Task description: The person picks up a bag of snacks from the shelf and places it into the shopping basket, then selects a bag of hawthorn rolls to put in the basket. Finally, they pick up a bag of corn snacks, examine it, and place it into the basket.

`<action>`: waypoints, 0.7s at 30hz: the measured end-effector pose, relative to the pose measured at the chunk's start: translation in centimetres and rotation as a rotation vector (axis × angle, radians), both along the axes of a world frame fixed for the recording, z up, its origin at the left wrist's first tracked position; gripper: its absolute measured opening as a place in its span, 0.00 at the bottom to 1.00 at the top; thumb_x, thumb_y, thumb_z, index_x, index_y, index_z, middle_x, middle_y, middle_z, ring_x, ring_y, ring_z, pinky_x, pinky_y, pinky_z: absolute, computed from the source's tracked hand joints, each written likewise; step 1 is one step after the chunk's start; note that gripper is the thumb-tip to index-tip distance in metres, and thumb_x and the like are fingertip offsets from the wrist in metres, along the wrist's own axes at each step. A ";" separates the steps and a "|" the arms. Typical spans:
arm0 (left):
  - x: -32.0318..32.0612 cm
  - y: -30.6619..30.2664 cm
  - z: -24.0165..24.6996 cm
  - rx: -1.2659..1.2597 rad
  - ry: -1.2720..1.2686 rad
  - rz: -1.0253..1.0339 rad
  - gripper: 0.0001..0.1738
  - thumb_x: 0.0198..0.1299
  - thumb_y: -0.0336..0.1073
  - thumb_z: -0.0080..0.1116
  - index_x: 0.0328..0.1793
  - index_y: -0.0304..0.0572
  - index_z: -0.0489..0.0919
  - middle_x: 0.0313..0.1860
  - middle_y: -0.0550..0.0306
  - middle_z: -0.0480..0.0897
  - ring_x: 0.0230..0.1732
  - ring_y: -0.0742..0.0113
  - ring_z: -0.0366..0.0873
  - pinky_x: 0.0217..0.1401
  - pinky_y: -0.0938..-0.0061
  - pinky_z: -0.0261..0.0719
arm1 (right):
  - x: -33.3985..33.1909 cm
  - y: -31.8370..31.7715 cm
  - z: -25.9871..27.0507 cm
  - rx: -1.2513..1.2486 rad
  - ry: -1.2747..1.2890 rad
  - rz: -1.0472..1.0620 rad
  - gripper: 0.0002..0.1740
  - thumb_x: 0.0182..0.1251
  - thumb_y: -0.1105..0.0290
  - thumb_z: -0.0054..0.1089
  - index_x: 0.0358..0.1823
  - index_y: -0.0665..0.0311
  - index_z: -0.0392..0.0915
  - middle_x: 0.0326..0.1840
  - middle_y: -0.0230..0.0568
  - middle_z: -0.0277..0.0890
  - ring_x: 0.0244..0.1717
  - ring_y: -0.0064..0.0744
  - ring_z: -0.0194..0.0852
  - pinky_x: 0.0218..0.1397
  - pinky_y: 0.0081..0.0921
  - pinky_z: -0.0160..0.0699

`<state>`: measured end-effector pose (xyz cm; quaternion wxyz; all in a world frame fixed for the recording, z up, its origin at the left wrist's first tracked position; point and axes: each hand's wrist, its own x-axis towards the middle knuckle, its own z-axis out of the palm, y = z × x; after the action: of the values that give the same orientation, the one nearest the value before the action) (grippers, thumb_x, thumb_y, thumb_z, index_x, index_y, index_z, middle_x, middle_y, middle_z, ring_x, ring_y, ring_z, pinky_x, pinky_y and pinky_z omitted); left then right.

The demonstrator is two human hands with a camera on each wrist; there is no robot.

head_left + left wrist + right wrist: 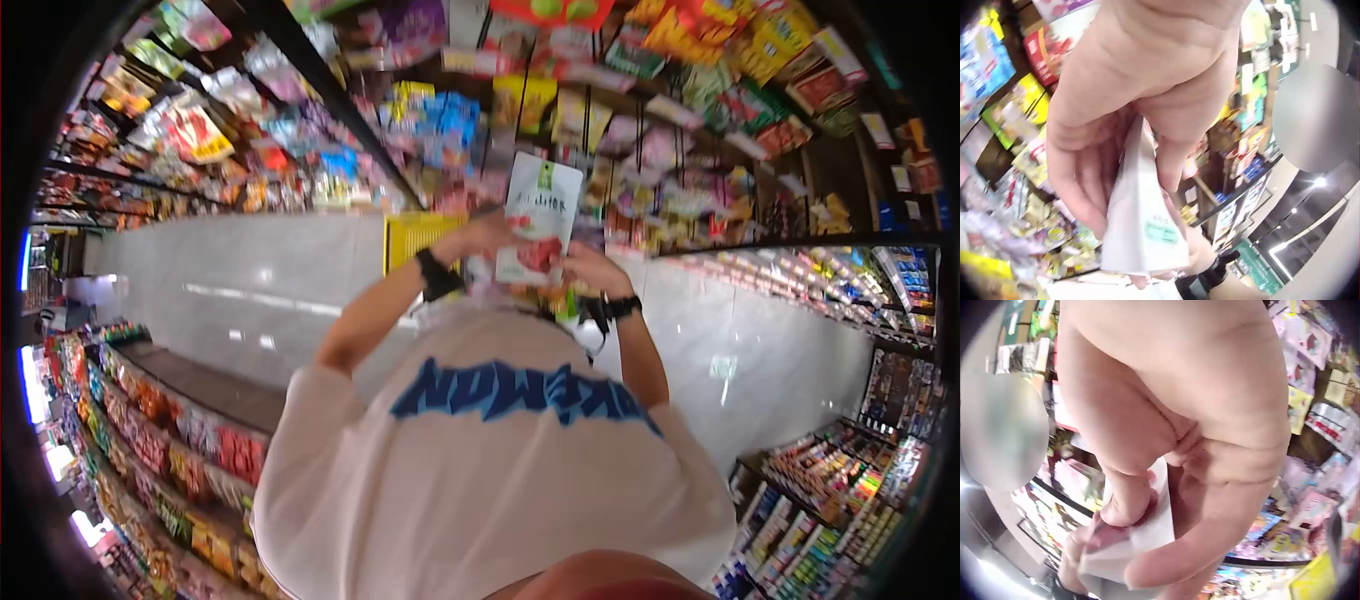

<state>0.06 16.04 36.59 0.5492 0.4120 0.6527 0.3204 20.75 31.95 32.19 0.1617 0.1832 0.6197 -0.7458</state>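
Observation:
A white snack pouch [540, 205] with a green mark at its top and pictures of red pieces lower down is held in front of the chest, between both hands. My left hand [482, 236] grips its left side. On the opposite edge, my right hand [592, 268] pinches the pouch low down. In the left wrist view the pouch [1141, 219] is seen edge-on, with the thumb on one face and the fingers on the other. The right wrist view has the thumb and fingers around the white pouch [1159, 531], partly covering it.
A rack of hanging snack bags [450, 125] stands right ahead. Beneath the left forearm is a yellow basket [415, 232]. Pale tiled floor [250, 270] runs along the aisle, with stocked shelves [165, 430] behind to the left and more shelves [830, 500] behind to the right.

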 end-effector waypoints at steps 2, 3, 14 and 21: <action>0.8 0.2 -3.9 -0.093 -0.553 0.072 0.30 0.51 0.45 0.72 0.60 0.46 0.77 0.55 0.57 0.80 0.53 0.65 0.79 0.57 0.68 0.76 | 1.4 0.8 -7.7 -0.089 -0.148 0.007 0.26 0.65 0.55 0.61 0.59 0.62 0.70 0.49 0.35 0.78 0.42 0.28 0.79 0.41 0.26 0.83; 1.3 0.1 -7.7 -0.100 -0.785 0.066 0.30 0.51 0.45 0.72 0.61 0.47 0.77 0.55 0.57 0.81 0.53 0.65 0.79 0.55 0.69 0.78 | 2.2 0.8 -10.4 -0.173 -0.207 -0.030 0.25 0.65 0.55 0.61 0.58 0.62 0.71 0.50 0.35 0.78 0.43 0.29 0.80 0.43 0.28 0.83; 5.0 -2.4 -20.5 -0.245 -0.901 -0.011 0.32 0.59 0.51 0.62 0.67 0.46 0.70 0.60 0.57 0.76 0.53 0.63 0.78 0.47 0.72 0.83 | 4.4 -0.8 -16.3 -0.317 -0.563 -0.075 0.12 0.68 0.57 0.58 0.32 0.57 0.74 0.25 0.25 0.69 0.27 0.18 0.68 0.25 0.16 0.62; 6.3 -3.2 -21.5 -0.088 -0.637 0.017 0.29 0.61 0.46 0.61 0.67 0.45 0.70 0.56 0.56 0.78 0.47 0.60 0.83 0.47 0.74 0.85 | 6.1 -2.6 -22.1 -0.259 -0.519 -0.263 0.14 0.70 0.53 0.56 0.35 0.55 0.73 0.23 0.23 0.64 0.22 0.17 0.62 0.18 0.13 0.53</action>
<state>6.38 12.87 15.09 0.7403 0.2613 0.4648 0.4093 26.87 29.37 10.06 0.2384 0.4239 0.4286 -0.7614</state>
